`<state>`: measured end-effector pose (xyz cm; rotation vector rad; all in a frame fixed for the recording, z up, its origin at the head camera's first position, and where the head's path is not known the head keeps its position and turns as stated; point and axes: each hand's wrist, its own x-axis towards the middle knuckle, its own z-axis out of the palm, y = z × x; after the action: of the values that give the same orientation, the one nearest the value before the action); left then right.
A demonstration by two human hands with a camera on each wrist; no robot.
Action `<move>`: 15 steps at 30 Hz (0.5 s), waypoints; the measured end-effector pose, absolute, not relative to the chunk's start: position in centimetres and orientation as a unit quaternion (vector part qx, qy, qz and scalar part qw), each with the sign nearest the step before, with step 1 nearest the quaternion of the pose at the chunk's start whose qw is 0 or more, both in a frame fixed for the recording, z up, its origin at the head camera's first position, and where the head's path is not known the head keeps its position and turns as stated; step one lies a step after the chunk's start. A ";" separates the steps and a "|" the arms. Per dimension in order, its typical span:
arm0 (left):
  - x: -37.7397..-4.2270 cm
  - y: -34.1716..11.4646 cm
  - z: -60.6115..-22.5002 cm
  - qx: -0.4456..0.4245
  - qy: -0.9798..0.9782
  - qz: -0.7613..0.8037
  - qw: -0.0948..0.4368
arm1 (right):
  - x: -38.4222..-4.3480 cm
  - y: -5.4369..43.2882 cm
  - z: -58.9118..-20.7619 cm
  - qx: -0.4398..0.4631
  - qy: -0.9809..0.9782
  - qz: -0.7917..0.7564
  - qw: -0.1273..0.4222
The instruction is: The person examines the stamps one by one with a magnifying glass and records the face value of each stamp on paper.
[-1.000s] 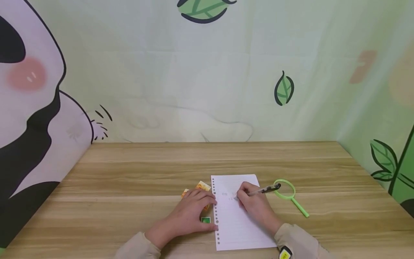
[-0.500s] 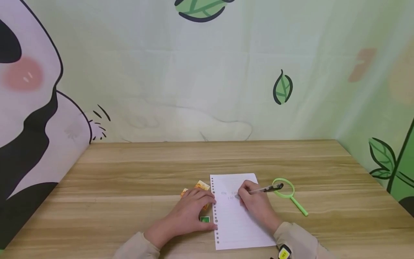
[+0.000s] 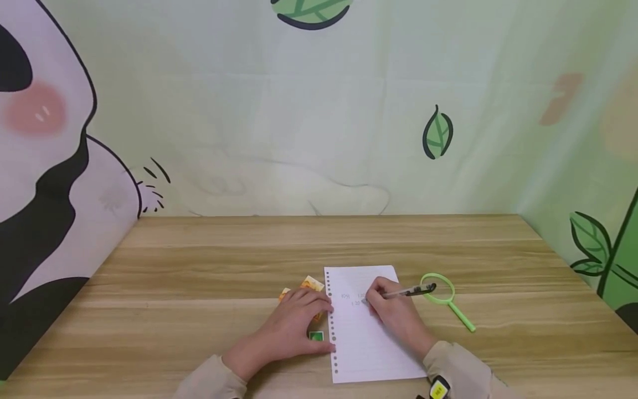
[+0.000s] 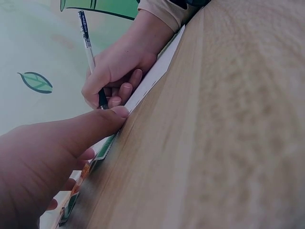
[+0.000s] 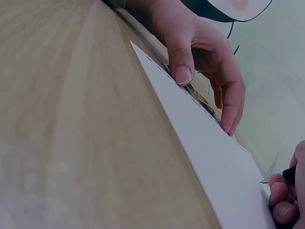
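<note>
A white lined sheet of paper (image 3: 369,349) with punched holes down its left side lies on the wooden table. My right hand (image 3: 399,318) grips a pen (image 3: 411,291) with a clear barrel and dark end, its tip at the small pencil-grey figures in the upper part of the sheet. My left hand (image 3: 286,330) rests at the punched edge, thumb and fingertips on the paper. Its fingers are spread and gently bent in the right wrist view. Beneath and beside that hand lie orange picture cards (image 3: 312,285) and a small green card (image 3: 316,336), partly covered by it.
A light-green magnifying glass (image 3: 462,317) lies right of the sheet, its lens partly behind the pen's end. The wooden table (image 3: 199,255) reaches back to a cloth backdrop (image 3: 324,122) printed with leaves and a panda.
The pen tip has shifted slightly along the second written line, where another figure now shows beside the earlier ones. My left hand has stayed at the paper's edge.
</note>
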<state>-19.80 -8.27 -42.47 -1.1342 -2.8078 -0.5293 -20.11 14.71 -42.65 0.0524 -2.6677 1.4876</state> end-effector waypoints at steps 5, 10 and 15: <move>-19.7 -8.3 -42.5 -0.369 -0.912 -0.176 0.033 | -19.9 14.7 -42.6 0.010 -0.872 0.487 0.046; -19.6 -8.3 -42.5 -0.369 -0.912 -0.178 0.036 | -20.1 14.7 -42.8 0.013 -0.872 0.487 0.044; -19.7 -8.2 -42.6 -0.368 -0.912 -0.176 0.035 | -20.2 14.7 -42.9 0.018 -0.876 0.479 0.050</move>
<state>-19.74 -8.21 -42.56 -1.1314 -2.8044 -0.5398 -20.16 14.73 -42.94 0.0536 -2.6683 1.4593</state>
